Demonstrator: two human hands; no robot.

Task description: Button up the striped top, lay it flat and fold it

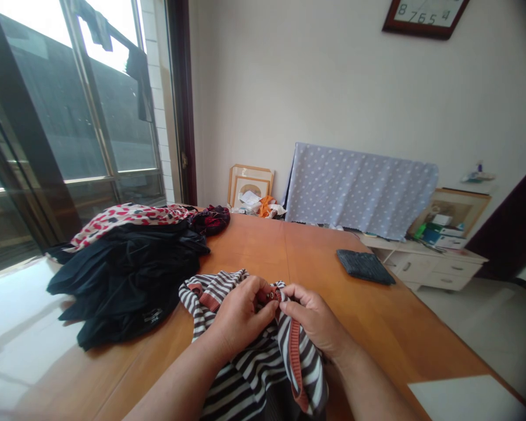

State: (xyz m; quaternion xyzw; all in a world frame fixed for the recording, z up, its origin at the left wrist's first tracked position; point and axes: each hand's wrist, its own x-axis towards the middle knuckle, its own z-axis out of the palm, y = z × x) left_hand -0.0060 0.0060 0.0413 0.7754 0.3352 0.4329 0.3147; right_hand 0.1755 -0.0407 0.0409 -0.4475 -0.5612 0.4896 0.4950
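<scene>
The honey-orange wooden bench (245, 245) carries a heap of crumpled black clothing (127, 280) at centre left, a bunched dark red garment (210, 220) at its far edge, a flat dark grey textured cloth (364, 266) right of centre, and a white sheet (464, 399) at lower right.

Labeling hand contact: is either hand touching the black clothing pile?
No, the left hand and right hand both grip the striped garment at its reddish trim, while the black clothing pile lies apart to the left.

Garment (249, 380) at near edge of wooden table (245, 245); clothes heap (127, 280) at ten o'clock; folded item (365, 266), possibly cloth, at two.
</scene>
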